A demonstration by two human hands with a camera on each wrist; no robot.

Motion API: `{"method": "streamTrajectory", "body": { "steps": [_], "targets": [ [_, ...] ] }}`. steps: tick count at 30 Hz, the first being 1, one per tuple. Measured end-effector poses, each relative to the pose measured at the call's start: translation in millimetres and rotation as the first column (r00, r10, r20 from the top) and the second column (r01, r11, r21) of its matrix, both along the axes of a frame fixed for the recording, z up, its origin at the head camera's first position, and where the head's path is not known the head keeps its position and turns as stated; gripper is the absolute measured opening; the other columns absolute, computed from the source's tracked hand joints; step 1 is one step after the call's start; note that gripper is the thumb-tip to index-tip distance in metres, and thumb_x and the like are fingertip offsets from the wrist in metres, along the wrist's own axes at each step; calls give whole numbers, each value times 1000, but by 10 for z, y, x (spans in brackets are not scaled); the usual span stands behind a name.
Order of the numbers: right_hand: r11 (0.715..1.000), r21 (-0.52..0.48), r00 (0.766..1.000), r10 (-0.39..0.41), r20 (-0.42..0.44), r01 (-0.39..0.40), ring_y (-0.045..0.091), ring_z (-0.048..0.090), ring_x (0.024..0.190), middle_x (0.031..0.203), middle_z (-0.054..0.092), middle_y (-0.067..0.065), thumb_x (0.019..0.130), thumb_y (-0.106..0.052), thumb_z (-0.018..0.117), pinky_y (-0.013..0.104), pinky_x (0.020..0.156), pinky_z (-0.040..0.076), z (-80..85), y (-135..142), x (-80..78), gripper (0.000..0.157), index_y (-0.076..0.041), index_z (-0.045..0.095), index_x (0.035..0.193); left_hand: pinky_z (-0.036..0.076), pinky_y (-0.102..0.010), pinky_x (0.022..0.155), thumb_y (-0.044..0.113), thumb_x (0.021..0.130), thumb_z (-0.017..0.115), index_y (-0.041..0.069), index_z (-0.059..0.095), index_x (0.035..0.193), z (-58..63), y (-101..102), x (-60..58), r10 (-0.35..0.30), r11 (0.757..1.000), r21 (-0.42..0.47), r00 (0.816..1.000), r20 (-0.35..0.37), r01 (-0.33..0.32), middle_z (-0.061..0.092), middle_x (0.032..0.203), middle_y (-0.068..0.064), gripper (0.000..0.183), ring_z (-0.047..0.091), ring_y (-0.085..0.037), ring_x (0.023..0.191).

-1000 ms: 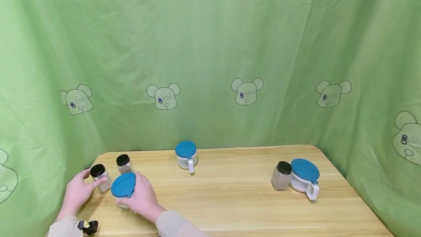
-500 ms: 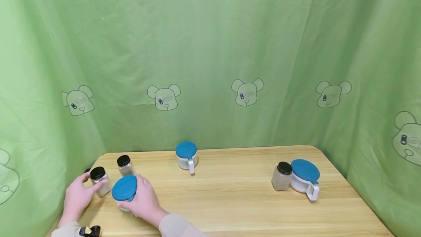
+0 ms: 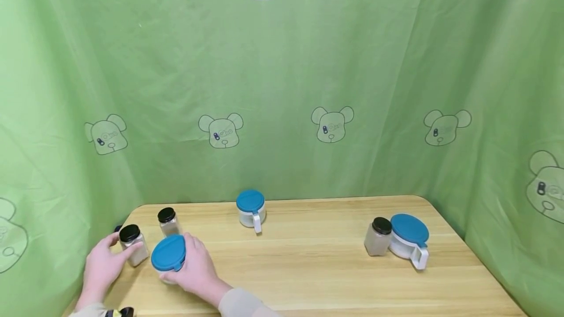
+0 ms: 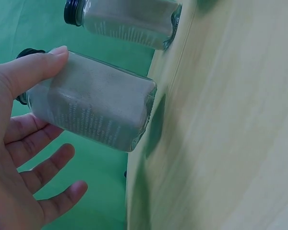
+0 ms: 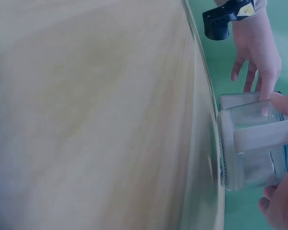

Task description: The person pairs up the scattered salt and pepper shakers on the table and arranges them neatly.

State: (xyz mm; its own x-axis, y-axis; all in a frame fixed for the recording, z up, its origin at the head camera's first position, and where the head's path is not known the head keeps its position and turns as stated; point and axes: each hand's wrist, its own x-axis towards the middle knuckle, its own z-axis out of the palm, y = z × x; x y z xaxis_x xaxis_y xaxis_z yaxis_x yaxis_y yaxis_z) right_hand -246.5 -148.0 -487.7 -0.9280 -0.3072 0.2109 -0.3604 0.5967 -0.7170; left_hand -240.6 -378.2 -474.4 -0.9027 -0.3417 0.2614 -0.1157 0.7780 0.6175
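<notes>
On the table's left side, my left hand (image 3: 103,264) pinches a square clear jar with a black lid (image 3: 139,254) between thumb and fingers. Up close in the left wrist view, the thumb lies across the jar (image 4: 93,103) near its lid, and the lower fingers spread free. My right hand (image 3: 199,268) grips a clear pot with a blue lid (image 3: 169,253), just right of that jar. From the right wrist, the pot's white handle (image 5: 264,135) shows between thumb and fingers. Whether either container touches the table I cannot tell.
Behind both hands stands another black-lidded jar (image 3: 170,227). A smaller blue-lidded pot (image 3: 251,209) is at the back middle. Far right, a black-lidded jar (image 3: 377,241) stands beside a wide blue-lidded pot (image 3: 409,234). Green curtain (image 3: 282,62) surrounds the wooden table (image 3: 317,268).
Both hands keep their hold. The black-lidded jar has shifted slightly nearer to me, and the blue-lidded pot slightly nearer and to the right. The other containers stay in place.
</notes>
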Motion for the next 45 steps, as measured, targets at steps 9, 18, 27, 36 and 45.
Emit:
{"method": "streamTrajectory", "body": {
  "steps": [9, 18, 27, 36, 45],
  "targets": [
    [999, -37, 1000, 12, 24, -11, 13, 53, 122, 138, 52, -3, 68, -51, 85, 32, 99, 51, 24, 119, 47, 93, -22, 39, 143, 40, -63, 94, 50, 81, 74, -5, 53, 130, 66, 74, 56, 22, 1000, 5, 1000, 14, -22, 49, 133, -38, 77, 49, -54, 117],
    [997, -71, 1000, 6, 19, -5, 16, 54, 123, 138, 52, -1, 67, -50, 86, 36, 99, 52, 67, 232, 83, 93, -22, 40, 143, 38, -64, 95, 49, 80, 76, -6, 52, 132, 118, 131, 106, 23, 1000, -1, 1000, -14, -23, 49, 132, -38, 79, 48, -54, 117],
    [998, -71, 999, 6, 53, -2, 18, 53, 124, 140, 51, 0, 68, -49, 86, 39, 100, 52, 129, 361, 105, 96, -21, 38, 146, 36, -65, 96, 47, 80, 77, -5, 52, 132, 225, 236, 178, -2, 1000, 2, 999, -49, 2, 49, 134, -37, 78, 46, -53, 119],
    [997, -78, 999, -3, 45, 6, 18, 53, 124, 140, 51, 0, 67, -49, 86, 39, 99, 53, 162, 483, 103, 96, -21, 38, 145, 34, -66, 99, 46, 79, 77, -7, 50, 133, 323, 393, 205, -10, 999, 48, 998, -55, 13, 48, 136, -36, 80, 43, -51, 122],
    [996, -90, 999, -24, 43, 28, 20, 55, 121, 138, 53, 2, 66, -46, 87, 41, 98, 53, 154, 577, 130, 96, -20, 39, 145, 35, -65, 96, 44, 78, 79, -3, 54, 130, 316, 469, 198, -40, 997, 68, 996, -76, 45, 49, 135, -34, 74, 44, -49, 122]
  ]
}}
